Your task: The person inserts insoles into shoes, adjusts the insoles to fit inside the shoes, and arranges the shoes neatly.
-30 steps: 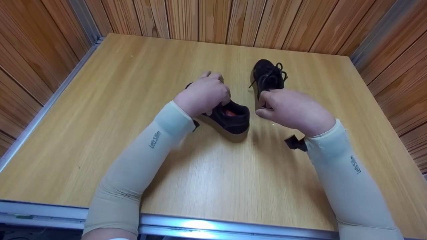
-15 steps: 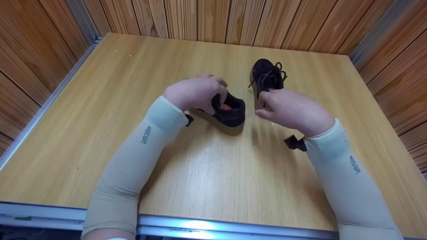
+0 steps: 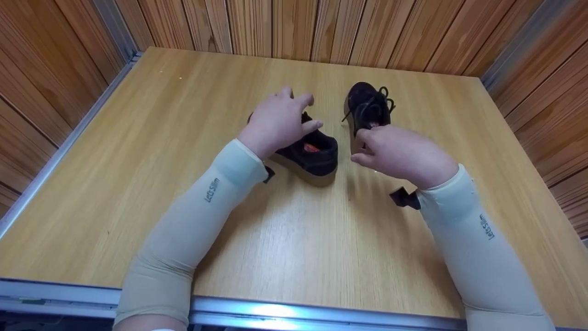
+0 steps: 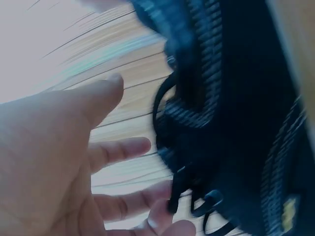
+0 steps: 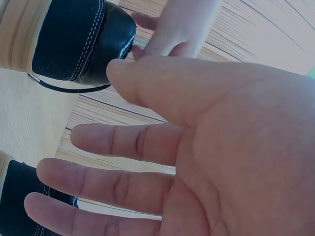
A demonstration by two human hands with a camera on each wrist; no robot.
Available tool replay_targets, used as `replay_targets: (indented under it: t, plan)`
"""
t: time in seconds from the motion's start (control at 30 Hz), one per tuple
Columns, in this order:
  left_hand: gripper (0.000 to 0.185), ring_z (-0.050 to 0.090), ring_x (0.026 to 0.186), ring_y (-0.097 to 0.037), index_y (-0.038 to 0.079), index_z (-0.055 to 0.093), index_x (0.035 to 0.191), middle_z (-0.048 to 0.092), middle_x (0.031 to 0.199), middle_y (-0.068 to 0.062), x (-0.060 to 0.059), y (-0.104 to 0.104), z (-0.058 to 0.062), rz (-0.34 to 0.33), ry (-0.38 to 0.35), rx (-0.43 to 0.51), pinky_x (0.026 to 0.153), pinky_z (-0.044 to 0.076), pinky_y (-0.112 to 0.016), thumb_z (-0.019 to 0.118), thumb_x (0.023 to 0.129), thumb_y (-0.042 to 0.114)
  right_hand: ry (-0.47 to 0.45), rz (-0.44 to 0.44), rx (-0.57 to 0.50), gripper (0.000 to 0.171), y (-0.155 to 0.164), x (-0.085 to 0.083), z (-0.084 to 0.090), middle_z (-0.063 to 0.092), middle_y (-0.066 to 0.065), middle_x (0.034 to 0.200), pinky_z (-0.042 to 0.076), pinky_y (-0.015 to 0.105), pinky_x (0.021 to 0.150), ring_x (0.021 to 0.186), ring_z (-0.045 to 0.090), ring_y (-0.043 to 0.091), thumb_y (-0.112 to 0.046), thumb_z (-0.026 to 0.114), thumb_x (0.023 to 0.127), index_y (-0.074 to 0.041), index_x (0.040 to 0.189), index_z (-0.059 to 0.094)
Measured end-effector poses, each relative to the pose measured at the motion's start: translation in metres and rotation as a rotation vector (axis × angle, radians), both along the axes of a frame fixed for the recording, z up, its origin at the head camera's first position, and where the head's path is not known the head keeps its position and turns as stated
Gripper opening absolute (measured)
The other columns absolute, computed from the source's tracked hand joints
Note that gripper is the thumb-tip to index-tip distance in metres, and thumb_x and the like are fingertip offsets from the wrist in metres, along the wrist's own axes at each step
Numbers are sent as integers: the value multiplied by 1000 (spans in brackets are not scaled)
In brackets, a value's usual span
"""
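Observation:
Two dark lace-up shoes stand on the wooden table in the head view. The left shoe (image 3: 317,158) lies slanted, heel toward me, with a red patch inside. My left hand (image 3: 278,119) hovers over its lace area, fingers spread, hiding the front part. In the left wrist view the hand is beside the shoe (image 4: 236,123), a fingertip near the laces; whether it touches is unclear. The right shoe (image 3: 365,103) points away, its laces tied in a bow. My right hand (image 3: 409,149) covers its heel; the right wrist view shows loosely extended fingers (image 5: 123,140) holding nothing.
The wooden table (image 3: 285,243) has a metal front rail (image 3: 321,312). Wood-panelled walls (image 3: 294,27) close off the back and both sides. A small black piece (image 3: 405,198) sticks out from the right sleeve at the wrist.
The left shoe shifted slightly up and left, then stayed. My left hand, earlier at its opening, has come away with fingers spread. The right hand stays nearly still.

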State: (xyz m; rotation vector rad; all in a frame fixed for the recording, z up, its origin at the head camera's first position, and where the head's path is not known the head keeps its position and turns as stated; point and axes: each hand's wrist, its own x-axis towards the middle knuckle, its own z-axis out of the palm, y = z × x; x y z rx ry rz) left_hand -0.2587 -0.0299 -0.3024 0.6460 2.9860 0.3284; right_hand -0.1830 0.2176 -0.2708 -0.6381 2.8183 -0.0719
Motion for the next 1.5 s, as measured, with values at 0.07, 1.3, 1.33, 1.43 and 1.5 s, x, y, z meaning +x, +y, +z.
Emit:
replay_targets:
  t: [0.07, 1.3, 1.33, 1.43, 1.5]
  plan:
    - [63, 59, 134, -41, 23, 52, 160, 53, 156, -20, -3, 2, -9, -9, -25, -29, 113, 52, -57, 57, 109, 59, -12, 3, 6, 30, -1, 0, -1, 56, 4, 83, 45, 37, 66, 71, 55, 21, -36, 65, 111, -6, 105, 62]
    - [29, 62, 128, -33, 14, 84, 123, 71, 136, -13, -20, -18, -1, -231, 161, 51, 112, 56, -45, 73, 101, -1, -29, 15, 11, 32, 0, -1, -6, 44, -2, 76, 40, 35, 64, 67, 48, 18, -35, 64, 111, -7, 97, 58]
    - [29, 60, 128, -34, 14, 85, 122, 70, 136, -12, -21, -18, -2, -248, 187, 62, 111, 55, -45, 73, 101, -1, -31, 15, 12, 31, 0, -1, -6, 45, -1, 76, 40, 35, 64, 67, 49, 18, -35, 64, 111, -7, 98, 58]
    - [30, 57, 129, -34, 16, 85, 122, 69, 139, -12, -25, -20, -7, -296, 244, 92, 112, 55, -43, 69, 103, -1, -40, 9, 16, 30, 0, -1, -5, 49, 0, 77, 42, 36, 65, 68, 50, 19, -35, 64, 111, -7, 100, 61]
    - [31, 56, 130, -33, 17, 85, 123, 68, 141, -12, -27, -21, -12, -311, 240, 109, 113, 54, -42, 67, 104, 0, -44, 10, 17, 29, -1, -2, -6, 52, 1, 78, 42, 36, 65, 68, 52, 19, -34, 63, 111, -7, 102, 63]
